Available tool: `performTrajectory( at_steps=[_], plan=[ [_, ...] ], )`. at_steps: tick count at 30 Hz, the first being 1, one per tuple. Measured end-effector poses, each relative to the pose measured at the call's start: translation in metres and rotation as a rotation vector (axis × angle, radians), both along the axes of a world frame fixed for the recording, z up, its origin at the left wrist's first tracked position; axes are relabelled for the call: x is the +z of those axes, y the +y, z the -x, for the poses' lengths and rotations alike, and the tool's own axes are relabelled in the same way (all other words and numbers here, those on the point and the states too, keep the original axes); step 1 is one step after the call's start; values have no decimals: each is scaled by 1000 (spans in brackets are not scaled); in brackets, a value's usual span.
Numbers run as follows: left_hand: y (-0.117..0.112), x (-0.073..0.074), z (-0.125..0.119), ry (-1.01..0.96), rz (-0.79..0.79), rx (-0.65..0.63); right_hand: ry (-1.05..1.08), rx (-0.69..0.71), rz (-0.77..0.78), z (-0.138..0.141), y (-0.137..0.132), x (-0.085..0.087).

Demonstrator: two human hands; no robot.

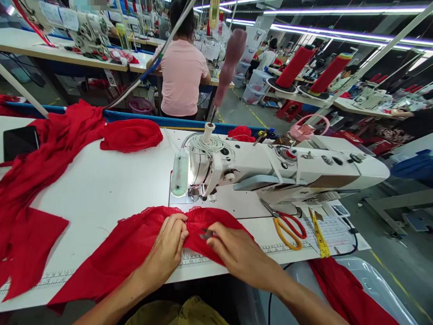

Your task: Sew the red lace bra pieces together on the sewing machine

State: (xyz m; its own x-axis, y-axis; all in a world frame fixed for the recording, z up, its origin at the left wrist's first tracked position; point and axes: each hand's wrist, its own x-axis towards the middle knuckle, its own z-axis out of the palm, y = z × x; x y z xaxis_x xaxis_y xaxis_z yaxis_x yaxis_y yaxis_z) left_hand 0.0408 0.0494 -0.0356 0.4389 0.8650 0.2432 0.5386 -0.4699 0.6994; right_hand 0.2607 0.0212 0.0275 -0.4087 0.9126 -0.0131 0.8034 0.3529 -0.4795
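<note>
At the front edge of the bench (101, 189), the left hand (169, 246) pinches red fabric (131, 246). The right hand (237, 253) grips a small tool (205, 234) on it, near the machine (270, 171).

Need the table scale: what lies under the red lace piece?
White table; its printed ruler strip runs beneath the red lace piece, that stretch hidden.

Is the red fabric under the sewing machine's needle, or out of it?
Out. The red fabric lies in front of the sewing machine, its lace edge short of the needle.
</note>
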Motion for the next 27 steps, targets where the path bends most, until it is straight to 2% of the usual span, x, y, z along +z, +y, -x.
performTrajectory(
  at_steps=[2,4,9,15,18,21,23,25,27],
  plan=[
    [0,-1,-1,-5,-9,11,-58,57,24,15,-8,0],
    [1,-2,-1,-14,-17,15,-106,65,-26,23,-10,-5],
    [0,-4,-1,-20,-30,10,-173,57,-137,30,0,-19],
    [-1,-3,-1,-27,-16,11,-332,55,-185,39,1,-26],
    [-1,1,0,-61,-26,47,-400,-105,-204,24,10,-29],
    [-5,6,6,-60,-144,110,-562,-371,-278,-10,30,-31],
    [-9,9,12,-24,-236,128,-683,-479,-353,-31,43,-30],
    [-14,9,17,21,-299,122,-707,-484,-460,-40,49,-28],
    [-17,7,20,73,-333,103,-553,-403,-566,-30,42,-26]
  ],
)
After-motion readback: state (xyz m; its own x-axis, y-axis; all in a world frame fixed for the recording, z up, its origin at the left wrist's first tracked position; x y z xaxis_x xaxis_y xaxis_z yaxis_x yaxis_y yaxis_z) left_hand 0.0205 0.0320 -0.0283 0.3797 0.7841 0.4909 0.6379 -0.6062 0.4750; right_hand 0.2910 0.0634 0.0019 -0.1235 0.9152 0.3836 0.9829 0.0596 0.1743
